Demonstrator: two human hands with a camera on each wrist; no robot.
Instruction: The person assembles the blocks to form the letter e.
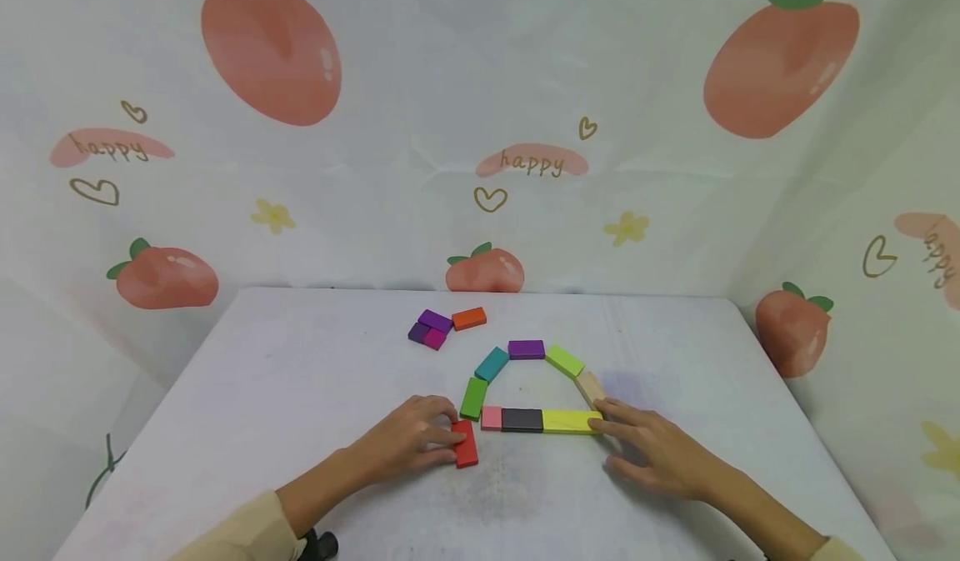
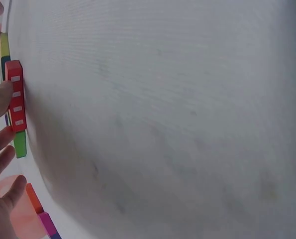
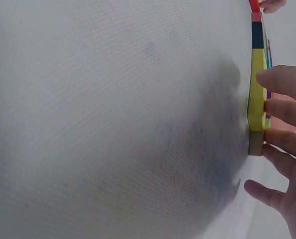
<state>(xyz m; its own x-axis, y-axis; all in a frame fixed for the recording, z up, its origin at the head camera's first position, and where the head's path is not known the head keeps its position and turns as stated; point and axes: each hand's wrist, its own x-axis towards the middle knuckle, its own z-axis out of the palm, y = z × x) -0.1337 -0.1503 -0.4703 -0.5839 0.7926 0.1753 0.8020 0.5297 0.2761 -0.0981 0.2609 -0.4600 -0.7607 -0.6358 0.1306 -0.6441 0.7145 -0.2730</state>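
1. Left hand (image 1: pixel 420 436): we find it pinching the red block (image 1: pixel 468 453), thumb along the near left edge and a fingertip laid over the top face.
2. Red block position: we note it on the white table (image 1: pixel 300 394), slightly skewed, its far end just beside the near end of the green block (image 1: pixel 473 398). We cannot tell whether those two touch.
3. Right hand (image 1: pixel 652 453): we find its fingers loosely extended and spread, gripping nothing. Fingertips rest at the right end of the yellow block (image 1: pixel 566 422) and at the near end of the beige block (image 1: pixel 589 388).
4. Straight row: we record, left to right, the pink block (image 1: pixel 491 418), the black block (image 1: pixel 522 421) and the yellow block, set end to end.
5. Arch beyond the row: from the green block we trace the teal block (image 1: pixel 492 365), the purple block (image 1: pixel 527 350), the lime block (image 1: pixel 565 361) and the beige block.
6. Behind, to the left of the arch: we observe the violet block (image 1: pixel 435 321), the dark purple block (image 1: pixel 418 333) and the magenta block (image 1: pixel 435 338) clustered together, with the orange block (image 1: pixel 469 318) at their right.
7. Backdrop: we see a white cloth (image 1: pixel 405 127) printed with fruit and hearts.
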